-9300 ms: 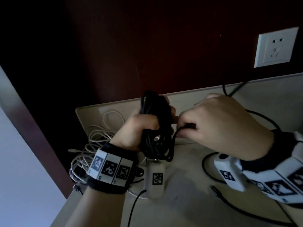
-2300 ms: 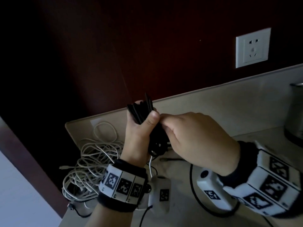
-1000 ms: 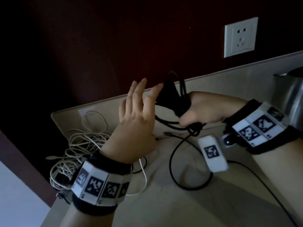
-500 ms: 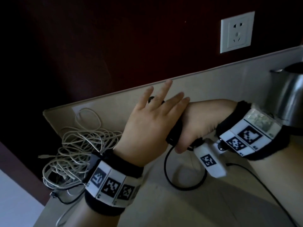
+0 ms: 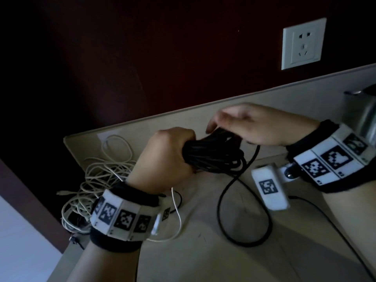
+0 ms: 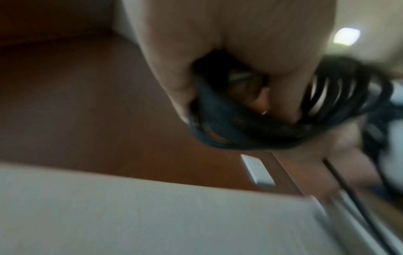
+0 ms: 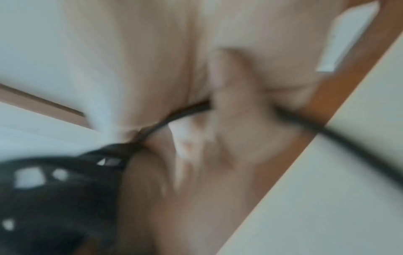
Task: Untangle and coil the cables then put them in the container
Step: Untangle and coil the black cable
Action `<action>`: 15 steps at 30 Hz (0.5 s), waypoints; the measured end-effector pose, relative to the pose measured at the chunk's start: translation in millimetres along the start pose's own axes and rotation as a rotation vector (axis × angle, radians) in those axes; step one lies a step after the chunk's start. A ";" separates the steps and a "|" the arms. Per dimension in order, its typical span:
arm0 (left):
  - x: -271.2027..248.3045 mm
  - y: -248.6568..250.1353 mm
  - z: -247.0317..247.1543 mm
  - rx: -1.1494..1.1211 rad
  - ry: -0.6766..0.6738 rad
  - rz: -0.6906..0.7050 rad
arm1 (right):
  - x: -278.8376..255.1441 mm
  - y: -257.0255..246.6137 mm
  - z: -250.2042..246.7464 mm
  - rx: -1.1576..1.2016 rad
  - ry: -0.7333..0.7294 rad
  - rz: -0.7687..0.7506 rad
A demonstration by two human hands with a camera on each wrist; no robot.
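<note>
Left hand [image 5: 162,159] is fisting round the many-looped black cable bundle [image 5: 215,157]; right hand [image 5: 250,127] is pinching its loose strand, just beside the left hand.

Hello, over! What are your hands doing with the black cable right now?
Left hand grips black cable coil. Right hand pinches its loose strand, wrapping. Tail loop on counter; white cable tangle waiting. No container seen.

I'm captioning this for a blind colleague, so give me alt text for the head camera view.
A left hand grips a coiled black cable while the right hand holds its loose strand above a beige counter. A tangled white cable pile lies to the left, under a dark wall with a white socket.
</note>
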State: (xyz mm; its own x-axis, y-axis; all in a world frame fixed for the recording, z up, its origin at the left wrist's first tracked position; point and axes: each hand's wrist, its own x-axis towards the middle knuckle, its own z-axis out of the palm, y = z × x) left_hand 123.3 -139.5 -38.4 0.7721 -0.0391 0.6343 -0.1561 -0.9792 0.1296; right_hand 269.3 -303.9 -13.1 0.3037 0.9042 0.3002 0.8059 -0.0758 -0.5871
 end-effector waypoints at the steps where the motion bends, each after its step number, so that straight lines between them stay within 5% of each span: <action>1: -1.8 -5.5 -2.9 -0.102 0.017 -0.041 | 0.8 3.3 -3.0 0.065 0.090 -0.046; 10: -3.4 -7.3 -5.0 -0.966 0.032 -0.117 | 21.1 -4.6 28.7 0.158 0.496 -0.182; 15: -7.9 -13.9 -1.9 -1.395 -0.004 -0.199 | 18.1 -17.0 36.9 0.146 0.466 -0.187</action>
State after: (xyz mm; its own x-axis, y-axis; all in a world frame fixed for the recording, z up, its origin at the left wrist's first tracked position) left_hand 118.2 -125.1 -43.7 0.8546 0.0720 0.5142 -0.5172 0.0316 0.8553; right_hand 242.3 -270.8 -25.4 0.3819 0.6112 0.6932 0.7990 0.1587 -0.5801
